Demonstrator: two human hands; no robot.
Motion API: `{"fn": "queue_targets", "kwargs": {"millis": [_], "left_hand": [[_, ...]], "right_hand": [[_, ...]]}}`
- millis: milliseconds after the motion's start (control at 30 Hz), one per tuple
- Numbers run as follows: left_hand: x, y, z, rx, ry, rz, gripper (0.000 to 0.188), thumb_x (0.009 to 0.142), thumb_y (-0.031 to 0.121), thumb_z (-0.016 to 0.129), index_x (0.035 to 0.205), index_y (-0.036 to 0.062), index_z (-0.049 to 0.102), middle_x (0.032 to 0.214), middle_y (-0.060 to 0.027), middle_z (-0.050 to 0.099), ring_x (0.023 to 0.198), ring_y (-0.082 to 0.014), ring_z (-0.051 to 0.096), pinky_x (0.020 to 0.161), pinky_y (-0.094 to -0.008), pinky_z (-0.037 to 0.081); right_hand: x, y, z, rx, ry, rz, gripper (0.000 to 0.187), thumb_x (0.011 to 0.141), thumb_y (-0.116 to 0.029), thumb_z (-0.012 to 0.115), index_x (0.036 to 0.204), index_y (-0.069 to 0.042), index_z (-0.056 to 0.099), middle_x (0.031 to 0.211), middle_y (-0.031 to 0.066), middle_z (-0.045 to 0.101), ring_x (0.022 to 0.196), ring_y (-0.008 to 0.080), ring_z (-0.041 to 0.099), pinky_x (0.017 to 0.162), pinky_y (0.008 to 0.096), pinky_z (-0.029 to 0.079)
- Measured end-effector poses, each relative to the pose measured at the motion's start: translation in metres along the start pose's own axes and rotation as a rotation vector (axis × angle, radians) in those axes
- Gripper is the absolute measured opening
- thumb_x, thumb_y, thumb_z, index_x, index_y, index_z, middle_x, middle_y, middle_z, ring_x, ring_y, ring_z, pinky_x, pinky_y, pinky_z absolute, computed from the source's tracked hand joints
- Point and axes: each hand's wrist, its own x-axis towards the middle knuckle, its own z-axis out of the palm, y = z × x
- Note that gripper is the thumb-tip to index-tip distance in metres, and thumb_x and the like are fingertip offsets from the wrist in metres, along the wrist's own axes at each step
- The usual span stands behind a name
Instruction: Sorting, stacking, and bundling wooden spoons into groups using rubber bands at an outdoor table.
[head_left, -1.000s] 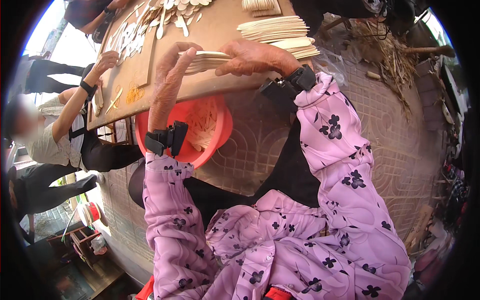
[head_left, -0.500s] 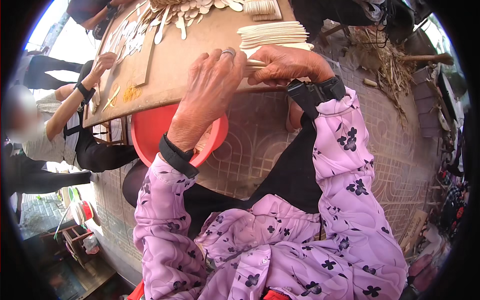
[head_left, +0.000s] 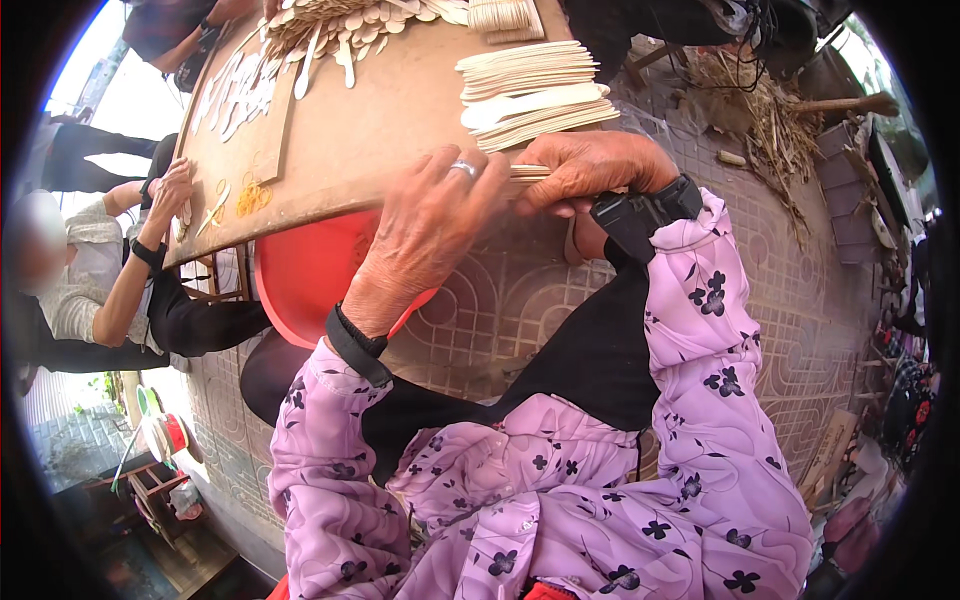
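My right hand (head_left: 597, 163) is closed around a small bundle of thin pale wooden cutlery pieces (head_left: 528, 173) at the table's near edge. My left hand (head_left: 432, 220), with a ring on one finger, bends over the bundle's left end. Motion smears its fingers and the tips are hidden, so I cannot tell whether they grip it. Just beyond my hands lies a neat stack of wooden cutlery pieces (head_left: 535, 90) on the brown table (head_left: 375, 130). One piece with a wider end rests on top of the stack.
Below the table edge, left of my left wrist, stands a red plastic tub (head_left: 300, 270). Loose wooden spoons (head_left: 350, 20) are heaped at the back. Yellow rubber bands (head_left: 254, 198) lie beside a thin board (head_left: 250, 140). Another person's hand (head_left: 175, 188) works at the left edge.
Both hands have drawn back from the stack toward me with the bundle, showing more of the stack. My left fingers have spread somewhat. The other person's hand at left has moved nearer.
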Motion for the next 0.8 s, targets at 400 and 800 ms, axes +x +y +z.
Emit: {"fn": "queue_targets", "kwargs": {"millis": [400, 800], "left_hand": [[0.0, -0.004, 0.003, -0.097, -0.169, -0.131, 0.035, 0.071, 0.009, 0.065, 0.102, 0.0076, 0.049, 0.089, -0.0111, 0.054, 0.085, -0.0307, 0.056, 0.069, -0.0409, 0.045], [0.002, -0.008, 0.013, -0.361, -0.097, -0.268, 0.023, 0.075, 0.013, 0.063, 0.094, 0.0058, 0.051, 0.082, -0.0156, 0.056, 0.079, -0.0363, 0.056, 0.067, -0.0441, 0.044]], "right_hand": [[0.007, 0.016, 0.002, 0.036, 0.115, 0.062, 0.035, 0.073, -0.032, 0.071, 0.093, -0.006, 0.061, 0.063, -0.0034, 0.049, 0.051, 0.0043, 0.042, 0.045, 0.0197, 0.033], [-0.008, 0.01, -0.02, -0.048, 0.49, -0.204, 0.041, 0.077, -0.037, 0.07, 0.096, -0.002, 0.063, 0.078, 0.0072, 0.061, 0.072, 0.013, 0.058, 0.065, 0.0277, 0.047]]}}
